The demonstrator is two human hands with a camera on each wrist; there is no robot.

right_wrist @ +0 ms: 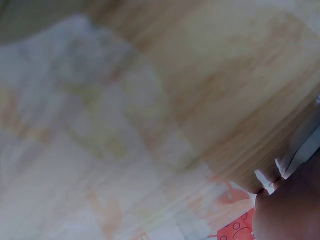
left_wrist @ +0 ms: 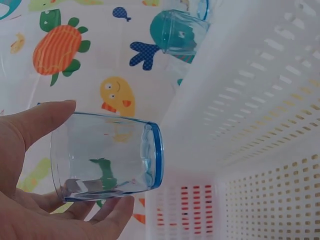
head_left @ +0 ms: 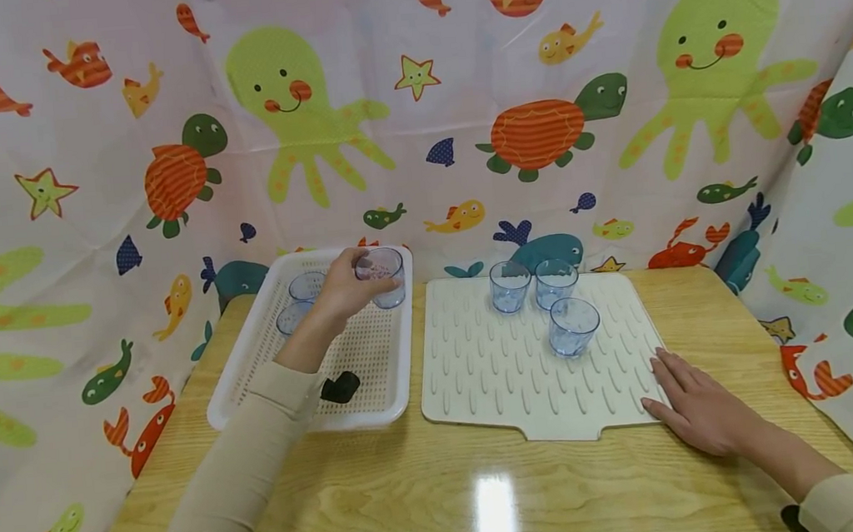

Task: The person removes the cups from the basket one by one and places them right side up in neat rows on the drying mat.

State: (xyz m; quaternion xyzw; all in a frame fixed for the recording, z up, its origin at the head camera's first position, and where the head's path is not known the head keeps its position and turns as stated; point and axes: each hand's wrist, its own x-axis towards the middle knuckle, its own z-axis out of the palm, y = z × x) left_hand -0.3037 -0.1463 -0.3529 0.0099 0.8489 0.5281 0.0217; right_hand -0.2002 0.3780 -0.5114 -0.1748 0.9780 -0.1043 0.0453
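My left hand (head_left: 353, 287) grips a clear bluish glass (head_left: 387, 279) over the back right corner of a white perforated basket (head_left: 407, 343). In the left wrist view, thumb and fingers of the left hand (left_wrist: 55, 170) wrap the glass (left_wrist: 110, 157) from either side. Two more glasses (head_left: 308, 286) (head_left: 294, 316) are in the basket's left part, partly hidden by the arm. Three glasses (head_left: 510, 286) (head_left: 556, 284) (head_left: 573, 327) are on a cream ridged mat (head_left: 480, 379). My right hand (head_left: 701, 407) lies with fingers extended at the mat's right edge; in the right wrist view, part of that hand (right_wrist: 287, 205) shows.
A small black object (head_left: 341, 387) is near the basket's front. The wooden table (head_left: 384, 486) extends in front of basket and mat. A curtain (head_left: 418, 158) with sea animals hangs behind and at both sides.
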